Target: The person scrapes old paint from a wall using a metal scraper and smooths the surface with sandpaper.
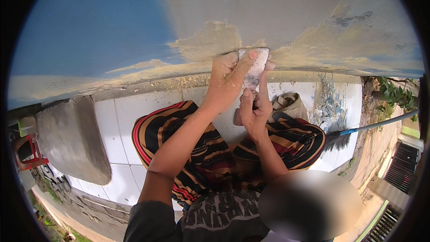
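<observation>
A metal scraper point(257, 65) with a worn, whitish blade is held between both hands against the lower part of a painted wall point(201, 0). My left hand point(230, 70) grips the blade, its thumb lying flat on the face and its fingers partly hidden behind. Around the lower end of the scraper, at the handle, my right hand point(257, 106) is closed, with a finger stretched up along the blade's edge. The blade's wide edge points at the wall, where blue and grey paint has come off in patches of bare tan plaster point(211, 38). Dust covers my left hand.
White floor tiles point(124, 117) lie under striped cloth over my legs. Crumbs line the wall's foot. To the right are a crumpled beige cloth point(290, 104), paint flakes point(331, 107) and a broom point(337, 139). A grey concrete block point(70, 137) and a red object point(32, 154) are at left.
</observation>
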### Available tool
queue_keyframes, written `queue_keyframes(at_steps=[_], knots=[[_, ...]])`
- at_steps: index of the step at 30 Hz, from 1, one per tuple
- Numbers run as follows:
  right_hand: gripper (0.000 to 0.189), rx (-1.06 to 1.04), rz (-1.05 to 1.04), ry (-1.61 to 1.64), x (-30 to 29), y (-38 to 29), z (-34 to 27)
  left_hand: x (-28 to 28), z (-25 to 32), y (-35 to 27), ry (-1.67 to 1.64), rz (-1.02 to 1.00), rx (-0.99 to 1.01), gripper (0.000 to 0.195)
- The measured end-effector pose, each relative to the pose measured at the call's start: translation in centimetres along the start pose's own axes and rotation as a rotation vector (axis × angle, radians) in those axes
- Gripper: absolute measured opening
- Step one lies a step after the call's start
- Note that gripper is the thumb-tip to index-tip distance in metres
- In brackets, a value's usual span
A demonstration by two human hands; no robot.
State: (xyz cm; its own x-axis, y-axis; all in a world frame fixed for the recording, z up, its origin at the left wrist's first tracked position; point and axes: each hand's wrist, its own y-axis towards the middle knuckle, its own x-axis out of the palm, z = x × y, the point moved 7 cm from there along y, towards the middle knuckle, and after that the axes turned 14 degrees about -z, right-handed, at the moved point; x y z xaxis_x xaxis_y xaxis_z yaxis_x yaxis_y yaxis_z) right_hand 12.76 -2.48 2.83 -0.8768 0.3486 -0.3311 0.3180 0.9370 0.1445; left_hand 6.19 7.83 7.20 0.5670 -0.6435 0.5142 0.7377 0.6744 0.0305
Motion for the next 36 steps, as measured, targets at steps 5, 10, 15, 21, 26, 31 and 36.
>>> queue_keyframes(at_steps=[5,10,15,21,26,31,36], knots=[[0.055,0.030,-0.009,0.036,-0.1,-1.3,0.9,0.1,-0.7,-0.6,0.026,-0.020,-0.061,0.034],[0.055,0.020,0.000,0.000,-0.2,-0.7,-0.5,-0.1,-0.4,-0.4,-0.004,-0.039,-0.032,0.035],[0.054,-0.018,0.004,-0.037,-0.7,-0.1,-2.1,0.6,0.7,-0.3,-0.001,-0.020,-0.034,0.037],[0.055,0.022,-0.008,-0.015,-0.2,-1.0,-0.7,0.2,-1.1,-0.8,-0.025,-0.007,-0.087,0.038],[0.054,0.075,-0.017,0.004,-0.3,-1.3,-1.4,0.1,-0.6,-0.8,0.009,-0.044,-0.079,0.038],[0.054,-0.048,0.019,-0.058,-0.4,-0.2,-3.1,0.6,1.0,-0.8,-0.043,-0.027,0.009,0.037],[0.055,0.064,-0.020,0.017,-0.3,-1.0,-1.5,0.3,-0.1,-0.8,0.005,-0.018,-0.060,0.040]])
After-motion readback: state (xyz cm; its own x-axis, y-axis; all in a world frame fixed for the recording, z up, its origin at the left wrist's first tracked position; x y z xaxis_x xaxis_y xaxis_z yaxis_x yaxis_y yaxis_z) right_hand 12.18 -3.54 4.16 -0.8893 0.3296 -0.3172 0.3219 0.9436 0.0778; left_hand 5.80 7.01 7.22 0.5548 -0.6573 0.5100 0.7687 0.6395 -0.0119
